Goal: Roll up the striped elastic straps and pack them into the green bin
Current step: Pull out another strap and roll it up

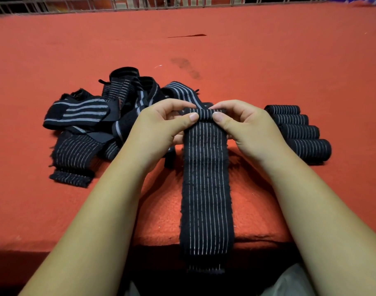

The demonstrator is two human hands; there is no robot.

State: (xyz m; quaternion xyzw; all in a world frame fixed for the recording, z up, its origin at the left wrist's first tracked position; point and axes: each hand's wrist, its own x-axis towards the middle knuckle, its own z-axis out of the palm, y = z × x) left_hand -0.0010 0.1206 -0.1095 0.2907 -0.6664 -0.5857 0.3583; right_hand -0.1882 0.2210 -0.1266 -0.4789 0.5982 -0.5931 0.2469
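Note:
A black elastic strap with thin white stripes (206,184) lies lengthwise toward me and hangs over the table's front edge. Its far end is turned into a small roll (205,114). My left hand (161,122) pinches the roll's left side between thumb and fingers. My right hand (244,124) pinches its right side the same way. To the left lies a loose heap of unrolled striped straps (90,120). Several finished rolls (298,129) lie side by side at the right. No green bin is in view.
The red felt-covered table (247,60) stretches far back, with a dark stain (187,67) and a slit (187,36) in it. A metal wire fence (140,4) runs along the far edge. The front edge (75,246) is near my forearms.

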